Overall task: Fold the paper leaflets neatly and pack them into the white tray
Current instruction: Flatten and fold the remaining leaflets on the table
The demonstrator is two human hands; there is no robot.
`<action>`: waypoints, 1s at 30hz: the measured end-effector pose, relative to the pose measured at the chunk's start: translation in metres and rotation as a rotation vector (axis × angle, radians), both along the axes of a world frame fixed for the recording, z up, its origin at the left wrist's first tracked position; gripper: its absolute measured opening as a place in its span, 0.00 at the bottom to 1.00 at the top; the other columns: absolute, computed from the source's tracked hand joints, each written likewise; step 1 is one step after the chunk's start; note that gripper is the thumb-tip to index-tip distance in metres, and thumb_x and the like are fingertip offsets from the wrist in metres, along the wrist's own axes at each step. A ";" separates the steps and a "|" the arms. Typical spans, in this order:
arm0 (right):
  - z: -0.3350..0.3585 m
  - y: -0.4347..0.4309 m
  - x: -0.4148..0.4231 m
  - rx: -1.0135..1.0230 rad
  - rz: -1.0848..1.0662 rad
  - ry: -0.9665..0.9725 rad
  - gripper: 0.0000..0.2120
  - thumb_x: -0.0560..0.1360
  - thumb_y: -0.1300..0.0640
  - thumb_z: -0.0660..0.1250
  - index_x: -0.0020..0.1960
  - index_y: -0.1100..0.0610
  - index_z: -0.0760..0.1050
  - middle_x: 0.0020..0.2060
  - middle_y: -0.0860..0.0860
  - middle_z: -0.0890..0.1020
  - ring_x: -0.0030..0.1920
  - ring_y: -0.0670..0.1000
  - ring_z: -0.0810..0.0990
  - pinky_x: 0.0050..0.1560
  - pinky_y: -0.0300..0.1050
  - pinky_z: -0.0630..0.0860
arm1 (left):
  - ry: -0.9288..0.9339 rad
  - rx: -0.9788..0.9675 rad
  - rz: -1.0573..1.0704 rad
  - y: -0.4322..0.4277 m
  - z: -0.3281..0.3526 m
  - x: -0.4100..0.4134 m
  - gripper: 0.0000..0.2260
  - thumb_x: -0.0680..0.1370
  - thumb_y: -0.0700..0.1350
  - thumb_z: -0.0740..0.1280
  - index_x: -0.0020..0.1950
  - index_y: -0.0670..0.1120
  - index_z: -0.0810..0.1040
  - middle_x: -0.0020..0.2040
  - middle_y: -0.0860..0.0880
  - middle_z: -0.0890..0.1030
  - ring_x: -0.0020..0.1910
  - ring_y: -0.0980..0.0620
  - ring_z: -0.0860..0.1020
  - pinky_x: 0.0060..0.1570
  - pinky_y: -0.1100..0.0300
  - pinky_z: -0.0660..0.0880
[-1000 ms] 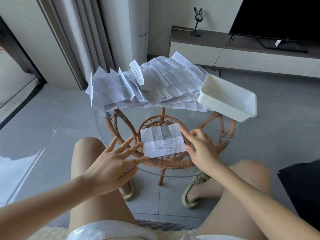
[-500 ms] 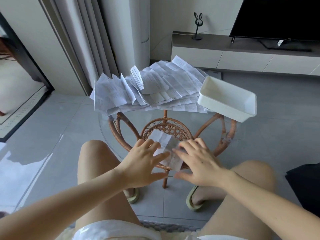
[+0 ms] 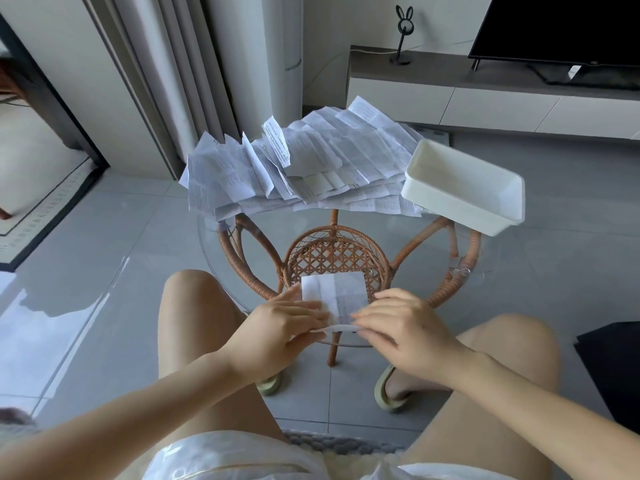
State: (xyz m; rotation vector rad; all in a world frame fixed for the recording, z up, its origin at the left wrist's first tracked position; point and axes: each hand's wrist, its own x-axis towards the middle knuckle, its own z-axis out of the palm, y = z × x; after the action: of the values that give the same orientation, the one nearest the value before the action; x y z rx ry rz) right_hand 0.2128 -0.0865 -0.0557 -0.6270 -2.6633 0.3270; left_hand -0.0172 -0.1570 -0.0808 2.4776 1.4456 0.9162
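Observation:
A white leaflet (image 3: 334,292), folded over, lies on the near edge of the round glass table (image 3: 207,244). My left hand (image 3: 284,323) presses its left near corner with straight fingers. My right hand (image 3: 401,322) lies flat along the near fold, fingertips pointing left. A loose pile of unfolded printed leaflets (image 3: 304,168) covers the far side of the table. The white tray (image 3: 464,188) stands at the table's right rear, overhanging the edge, and its visible inside holds nothing.
The table has a rattan frame with a woven lower shelf (image 3: 334,261). My bare knees flank the near edge. A low TV cabinet (image 3: 485,98) runs along the back wall, curtains hang at the back left, and a dark object (image 3: 613,368) lies on the floor at right.
The leaflet lay open and flat between my spread hands; both hands came together over it and it is now folded smaller, pressed at its near edge.

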 end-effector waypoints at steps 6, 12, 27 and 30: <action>0.016 0.014 -0.021 -0.285 -0.282 0.029 0.09 0.77 0.51 0.64 0.39 0.53 0.76 0.26 0.44 0.76 0.26 0.43 0.72 0.28 0.41 0.69 | -0.222 -0.125 0.345 0.001 0.013 0.001 0.08 0.73 0.53 0.69 0.34 0.54 0.77 0.30 0.67 0.70 0.35 0.67 0.72 0.43 0.55 0.72; 0.008 0.024 -0.040 -0.176 -0.414 -0.072 0.07 0.74 0.54 0.70 0.39 0.56 0.80 0.34 0.47 0.79 0.32 0.48 0.72 0.28 0.33 0.58 | -0.260 -0.253 0.576 0.004 0.007 0.012 0.12 0.73 0.49 0.73 0.53 0.45 0.77 0.40 0.54 0.85 0.35 0.56 0.79 0.48 0.52 0.77; 0.012 0.032 -0.047 -0.179 -0.437 -0.206 0.10 0.76 0.54 0.64 0.41 0.59 0.79 0.36 0.48 0.78 0.36 0.50 0.74 0.31 0.40 0.67 | -0.106 -0.160 0.649 0.001 -0.005 0.015 0.13 0.70 0.51 0.76 0.48 0.48 0.77 0.36 0.56 0.80 0.35 0.54 0.75 0.41 0.51 0.74; 0.012 0.032 -0.048 -0.174 -0.437 -0.209 0.11 0.76 0.55 0.64 0.39 0.59 0.77 0.34 0.48 0.76 0.35 0.50 0.73 0.29 0.35 0.61 | -0.098 -0.144 0.653 0.002 -0.005 0.015 0.12 0.69 0.50 0.76 0.47 0.48 0.77 0.36 0.56 0.80 0.34 0.53 0.75 0.39 0.51 0.74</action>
State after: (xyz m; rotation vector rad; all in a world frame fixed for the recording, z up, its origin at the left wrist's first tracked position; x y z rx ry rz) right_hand 0.1648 -0.0545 -0.0433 -1.3336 -2.6079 0.3849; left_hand -0.0022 -0.1553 -0.0860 1.8379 2.2398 0.9560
